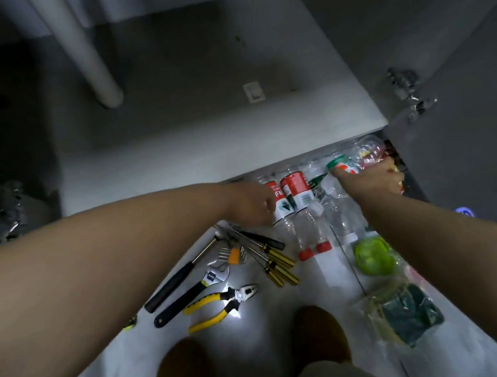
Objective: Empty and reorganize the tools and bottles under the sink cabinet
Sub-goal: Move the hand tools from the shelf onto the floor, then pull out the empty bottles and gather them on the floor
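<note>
Fingers (269, 209) of the left hand (253, 203) curl around a clear plastic bottle with a red label (280, 204), one of several bottles lying on the pale tiled floor (258, 336) in front of the open grey sink cabinet (203, 125). The right hand (373, 180) grips a clear green-capped plastic bottle (352, 159) near the cabinet's right door. Yellow-handled pliers (220, 304) and yellow-and-black screwdrivers (277, 264) lie beside the bottles.

Right hand (373, 178) seemingly half hidden among blurred bottles (367, 151).
</note>
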The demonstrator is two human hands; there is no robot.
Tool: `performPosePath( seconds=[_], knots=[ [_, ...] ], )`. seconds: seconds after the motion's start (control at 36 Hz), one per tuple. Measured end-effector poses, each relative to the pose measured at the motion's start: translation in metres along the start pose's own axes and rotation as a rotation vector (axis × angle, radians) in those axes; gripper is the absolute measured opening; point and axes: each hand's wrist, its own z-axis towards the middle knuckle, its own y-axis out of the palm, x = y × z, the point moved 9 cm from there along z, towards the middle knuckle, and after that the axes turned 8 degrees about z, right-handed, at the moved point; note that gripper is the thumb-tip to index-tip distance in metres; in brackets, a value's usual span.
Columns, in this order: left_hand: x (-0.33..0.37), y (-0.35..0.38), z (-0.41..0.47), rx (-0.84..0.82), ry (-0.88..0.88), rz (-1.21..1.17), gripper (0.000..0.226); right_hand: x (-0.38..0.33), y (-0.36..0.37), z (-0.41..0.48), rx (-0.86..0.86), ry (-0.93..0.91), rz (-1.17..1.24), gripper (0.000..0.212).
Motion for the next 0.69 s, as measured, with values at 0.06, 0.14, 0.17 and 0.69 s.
performPosePath(
  seconds=[0.06,0.14,0.17,0.69],
  knots=[
    [0.001,-0.013,0.01,0.096,-0.031,-0.132,0.026,0.005,0.015,0.01,-0.103,0.092,0.003,0.131],
    [-0.004,-0.016,0.019,0.229,-0.071,-0.452,0.021,0.006,0.04,0.017,-0.254,0.126,0.083,0.128],
    [-0.007,-0.013,0.021,0.265,-0.086,-0.556,0.018,0.005,0.046,0.017,-0.283,0.135,0.125,0.121],
    [-0.003,0.017,0.028,0.313,-0.076,-1.048,0.058,-0.028,0.062,-0.121,-0.751,-0.531,0.509,0.058]
  ],
)
